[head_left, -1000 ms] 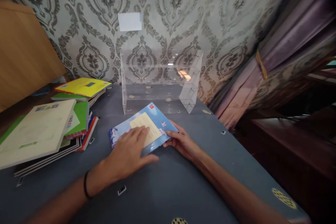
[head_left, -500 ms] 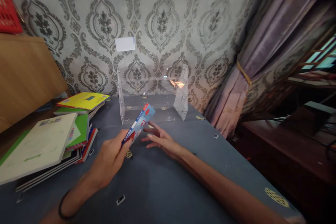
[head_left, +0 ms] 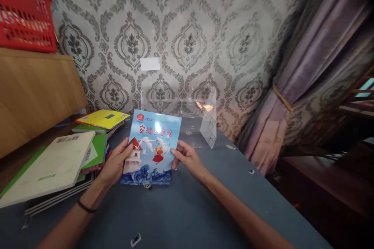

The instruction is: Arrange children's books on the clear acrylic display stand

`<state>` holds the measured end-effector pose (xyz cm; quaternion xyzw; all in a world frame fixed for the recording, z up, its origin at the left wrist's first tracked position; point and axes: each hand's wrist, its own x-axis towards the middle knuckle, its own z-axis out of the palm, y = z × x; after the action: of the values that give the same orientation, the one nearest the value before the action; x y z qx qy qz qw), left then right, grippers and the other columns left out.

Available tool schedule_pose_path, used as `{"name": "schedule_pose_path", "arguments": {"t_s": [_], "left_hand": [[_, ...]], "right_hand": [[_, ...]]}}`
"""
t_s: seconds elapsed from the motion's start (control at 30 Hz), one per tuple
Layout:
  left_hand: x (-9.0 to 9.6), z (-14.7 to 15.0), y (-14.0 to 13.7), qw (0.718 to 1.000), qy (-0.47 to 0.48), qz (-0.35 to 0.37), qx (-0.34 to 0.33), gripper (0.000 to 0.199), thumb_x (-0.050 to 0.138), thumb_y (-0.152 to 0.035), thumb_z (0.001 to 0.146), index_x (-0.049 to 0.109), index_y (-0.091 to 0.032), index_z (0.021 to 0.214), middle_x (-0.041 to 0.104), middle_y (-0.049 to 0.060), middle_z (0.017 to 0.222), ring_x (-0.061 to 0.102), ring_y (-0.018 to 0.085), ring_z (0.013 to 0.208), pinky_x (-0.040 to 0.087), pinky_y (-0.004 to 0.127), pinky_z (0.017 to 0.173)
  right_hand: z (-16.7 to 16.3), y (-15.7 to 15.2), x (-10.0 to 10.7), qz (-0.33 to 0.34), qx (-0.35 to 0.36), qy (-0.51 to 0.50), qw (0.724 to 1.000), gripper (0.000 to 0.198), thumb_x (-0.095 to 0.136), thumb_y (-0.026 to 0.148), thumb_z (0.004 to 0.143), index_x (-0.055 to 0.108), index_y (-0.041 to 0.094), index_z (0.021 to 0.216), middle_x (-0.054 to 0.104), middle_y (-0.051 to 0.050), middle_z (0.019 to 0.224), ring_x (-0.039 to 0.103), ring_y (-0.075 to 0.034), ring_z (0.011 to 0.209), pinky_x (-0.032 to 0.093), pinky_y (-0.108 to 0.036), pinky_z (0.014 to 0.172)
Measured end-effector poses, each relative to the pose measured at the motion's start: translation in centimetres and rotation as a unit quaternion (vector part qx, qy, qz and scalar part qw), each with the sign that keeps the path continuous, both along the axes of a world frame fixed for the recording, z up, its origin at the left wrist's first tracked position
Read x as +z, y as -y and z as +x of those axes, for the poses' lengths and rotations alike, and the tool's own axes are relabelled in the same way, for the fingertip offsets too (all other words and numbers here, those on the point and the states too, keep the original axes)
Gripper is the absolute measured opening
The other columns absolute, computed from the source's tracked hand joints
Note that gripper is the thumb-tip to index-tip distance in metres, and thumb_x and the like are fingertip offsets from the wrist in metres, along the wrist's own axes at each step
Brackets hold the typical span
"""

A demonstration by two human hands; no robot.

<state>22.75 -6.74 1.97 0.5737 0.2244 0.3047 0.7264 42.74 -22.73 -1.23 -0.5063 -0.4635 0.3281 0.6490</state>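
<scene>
A light blue picture book [head_left: 150, 146] faces me upright, its cover showing a tower, white birds, a figure in red and dark blue waves. My left hand [head_left: 118, 161] grips its left edge, thumb on the front. On the opposite edge, my right hand [head_left: 187, 157] pinches the book with the thumb in front. Both hands hold it above the table, with most fingers hidden behind the cover. Behind the book stands a clear acrylic rack [head_left: 209, 124], partly covered by it.
To the left lie stacked books, with a pale book [head_left: 55, 159] and a yellow one [head_left: 103, 118] on top. A red basket [head_left: 26, 19] sits on a wooden cabinet [head_left: 37, 89]. The blue-grey table [head_left: 233, 198] meets a patterned wall; a tied curtain [head_left: 280, 93] hangs right.
The book has turned from nearly edge-on to showing its full cover. My right hand, earlier open beside it, has taken hold of its right edge. The view has shifted slightly left and up.
</scene>
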Motion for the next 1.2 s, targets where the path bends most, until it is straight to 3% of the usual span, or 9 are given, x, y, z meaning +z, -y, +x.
{"name": "schedule_pose_path", "arguments": {"t_s": [0.17,0.37,0.47,0.53,0.6,0.77,0.87,1.0,1.2], "left_hand": [[-1.7,0.1,-1.0,0.998,-0.029,0.048,-0.022,0.072,0.073,-0.065,0.074,0.062,-0.026,0.133,0.075,0.006,0.122,0.072,0.028,0.110,0.052,0.052,0.104],[-0.4,-1.7,-3.1,0.957,-0.145,0.251,0.003,0.059,0.072,-0.066,0.073,0.074,-0.026,0.116,0.071,0.008,0.132,0.049,0.035,0.142,0.045,0.049,0.113],[0.5,-2.0,-3.4,0.941,-0.152,0.303,-0.006,0.053,0.071,-0.065,0.072,0.076,-0.028,0.110,0.074,0.005,0.127,0.061,0.036,0.128,0.055,0.043,0.100],[0.6,-1.8,-3.7,0.936,-0.156,0.313,-0.031,0.053,0.070,-0.065,0.072,0.077,-0.028,0.110,0.077,0.004,0.118,0.072,0.033,0.103,0.062,0.038,0.076],[0.3,-1.3,-4.2,0.940,-0.156,0.298,-0.049,0.055,0.069,-0.067,0.072,0.077,-0.028,0.110,0.078,0.005,0.113,0.072,0.030,0.082,0.059,0.033,0.053],[0.8,1.2,-5.1,0.965,-0.118,0.231,-0.032,0.059,0.076,-0.069,0.062,0.077,-0.031,0.106,0.076,0.006,0.117,0.071,0.036,0.101,0.063,0.037,0.054],[3.9,2.9,-4.2,0.967,-0.096,0.234,-0.039,0.058,0.079,-0.065,0.060,0.076,-0.030,0.106,0.076,0.006,0.114,0.071,0.037,0.102,0.065,0.042,0.063],[9.8,5.7,-2.6,0.955,-0.082,0.277,-0.059,0.054,0.080,-0.058,0.060,0.074,-0.024,0.102,0.076,0.008,0.114,0.072,0.033,0.098,0.065,0.040,0.069],[18.4,11.3,-2.4,0.934,-0.030,0.352,-0.046,0.051,0.075,-0.052,0.063,0.068,-0.018,0.101,0.072,0.011,0.117,0.067,0.033,0.108,0.063,0.034,0.064]], "right_hand": [[0.2,0.2,-0.9,0.008,-0.020,0.054,0.998,0.041,0.069,0.055,0.090,0.065,0.020,0.112,0.071,-0.002,0.088,0.067,-0.013,0.057,0.052,-0.026,0.055],[0.0,-0.4,-1.3,0.011,-0.021,0.071,0.997,0.044,0.067,0.059,0.090,0.063,0.021,0.113,0.068,-0.001,0.084,0.066,-0.013,0.055,0.049,-0.026,0.054],[0.1,-0.5,-1.2,0.010,-0.010,0.090,0.996,0.046,0.063,0.062,0.091,0.062,0.022,0.113,0.067,-0.001,0.082,0.066,-0.014,0.054,0.046,-0.025,0.051],[0.4,-0.5,-0.9,0.009,-0.004,0.105,0.994,0.048,0.061,0.065,0.092,0.061,0.022,0.112,0.068,-0.001,0.085,0.065,-0.013,0.054,0.045,-0.024,0.050],[1.0,-0.5,-0.3,0.008,-0.006,0.125,0.992,0.050,0.058,0.067,0.092,0.059,0.022,0.111,0.068,-0.002,0.087,0.064,-0.013,0.054,0.046,-0.024,0.051],[3.3,-0.2,2.9,0.005,-0.020,0.178,0.984,0.044,0.056,0.062,0.094,0.057,0.022,0.112,0.067,-0.002,0.092,0.064,-0.012,0.057,0.047,-0.026,0.056],[5.2,0.0,5.7,0.006,-0.041,0.213,0.976,0.037,0.058,0.054,0.095,0.057,0.023,0.115,0.066,-0.001,0.092,0.065,-0.014,0.061,0.050,-0.028,0.060],[8.1,-0.1,10.3,0.033,-0.088,0.265,0.960,0.041,0.065,0.051,0.091,0.056,0.024,0.121,0.066,-0.002,0.092,0.065,-0.018,0.073,0.052,-0.030,0.064],[11.7,0.6,19.8,0.059,-0.189,0.373,0.906,0.047,0.062,0.056,0.093,0.051,0.020,0.121,0.065,-0.007,0.097,0.062,-0.020,0.081,0.053,-0.031,0.065]]}}
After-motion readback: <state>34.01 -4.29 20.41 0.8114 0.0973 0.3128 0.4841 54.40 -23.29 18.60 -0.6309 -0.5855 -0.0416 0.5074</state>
